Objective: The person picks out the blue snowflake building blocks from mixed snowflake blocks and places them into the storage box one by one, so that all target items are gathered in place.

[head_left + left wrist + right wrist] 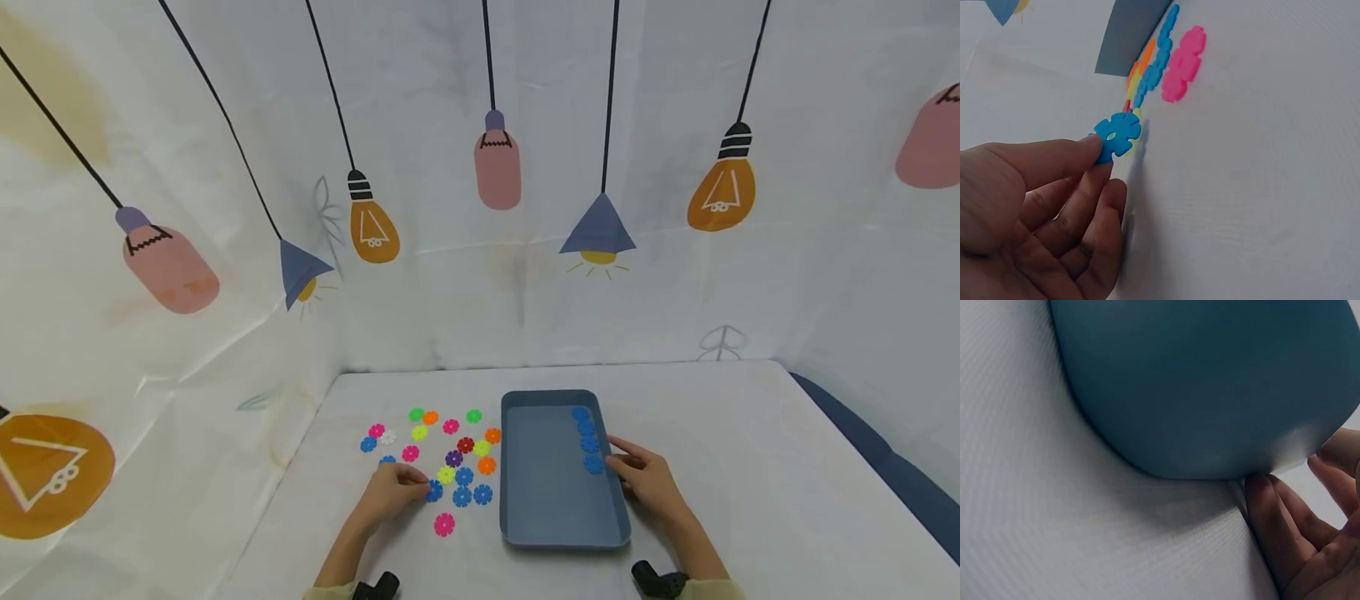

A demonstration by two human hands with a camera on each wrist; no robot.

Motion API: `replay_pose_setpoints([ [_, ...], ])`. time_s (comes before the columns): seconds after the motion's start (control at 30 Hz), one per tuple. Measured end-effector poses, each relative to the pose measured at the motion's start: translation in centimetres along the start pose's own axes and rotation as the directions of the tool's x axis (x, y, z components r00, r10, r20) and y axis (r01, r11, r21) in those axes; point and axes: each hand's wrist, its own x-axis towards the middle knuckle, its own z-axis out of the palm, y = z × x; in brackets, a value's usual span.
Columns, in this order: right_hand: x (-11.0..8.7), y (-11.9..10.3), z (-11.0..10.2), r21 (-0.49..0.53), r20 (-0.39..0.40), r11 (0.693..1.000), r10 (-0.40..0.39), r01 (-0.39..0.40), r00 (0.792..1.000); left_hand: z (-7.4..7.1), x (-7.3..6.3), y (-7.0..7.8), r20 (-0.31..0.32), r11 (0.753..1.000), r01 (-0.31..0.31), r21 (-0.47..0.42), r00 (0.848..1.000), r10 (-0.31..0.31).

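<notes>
My left hand [393,492] pinches a blue flower-shaped plastic disc [1121,132] between thumb and fingertips, its notched edge and centre hole showing in the left wrist view. Around it on the white table lie several such discs in mixed colours, among them a pink disc [444,524] and a purple disc [453,458]. A blue-grey tray [555,517] stands to their right, with several blue discs [590,444] in a row along its right inner side. Fairly straight fingers of my right hand [651,483] touch the tray's right rim and outer wall.
A white-covered table [720,467] carries everything and stretches to the right of the tray. Behind and to the left hangs a white cloth wall [442,300] printed with lamps and bulbs. Blue material [885,454] shows beyond the table's right edge.
</notes>
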Motion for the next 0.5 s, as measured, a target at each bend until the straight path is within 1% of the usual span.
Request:
replay_pose_setpoints([
  [0.1,-0.1,0.0,0.0,0.001,-0.002,1.000,0.000,0.000,1.000,0.0,0.2,0.1,0.006,0.999,0.005,-0.035,1.000,-0.005],
  [0.33,-0.3,-0.4,0.1,0.006,0.001,1.000,0.007,-0.007,1.000,0.2,0.6,0.7,0.003,0.985,-0.032,-0.168,0.999,0.033],
  [0.5,-0.2,-0.5,0.2,0.009,-0.004,1.000,0.008,-0.008,1.000,0.3,1.0,1.3,-0.010,0.977,-0.055,-0.207,0.998,0.054],
])
